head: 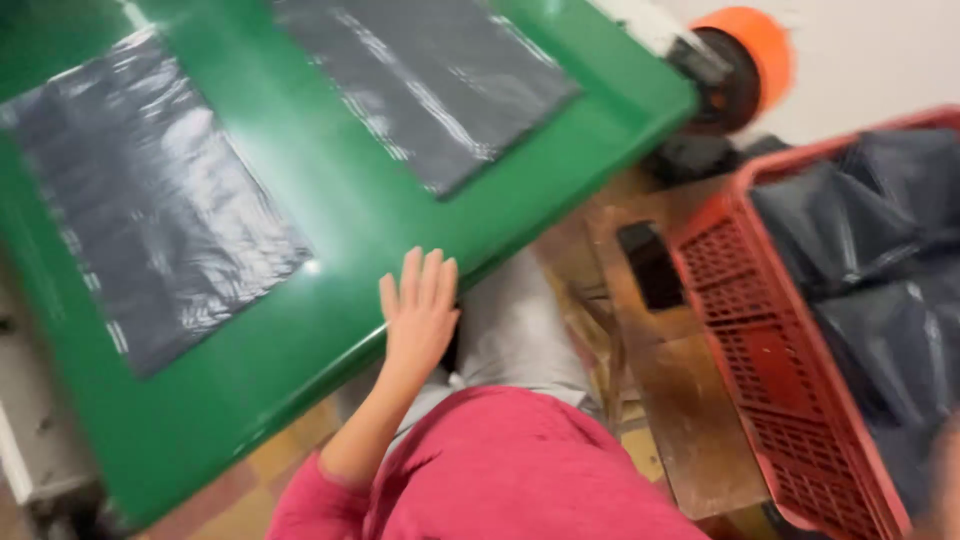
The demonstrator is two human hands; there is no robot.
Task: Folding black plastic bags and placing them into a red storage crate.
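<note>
Left hand (418, 312): you laid it flat, fingers spread, empty, steadying on glossy green bench (330, 190) edge | right hand: unseen | flat black plastic bags (150, 200) lay spread.

Left hand (418, 312) flat and open, palm down, fingers (411, 272) straight, close together, pointing up-frame. Wrist straight, bare forearm running back down-left to a pushed-up pink sleeve. Pink-clad torso and grey-trousered leg below. Right hand (945, 480) only a blur at the frame's right edge; pose unreadable.
</note>
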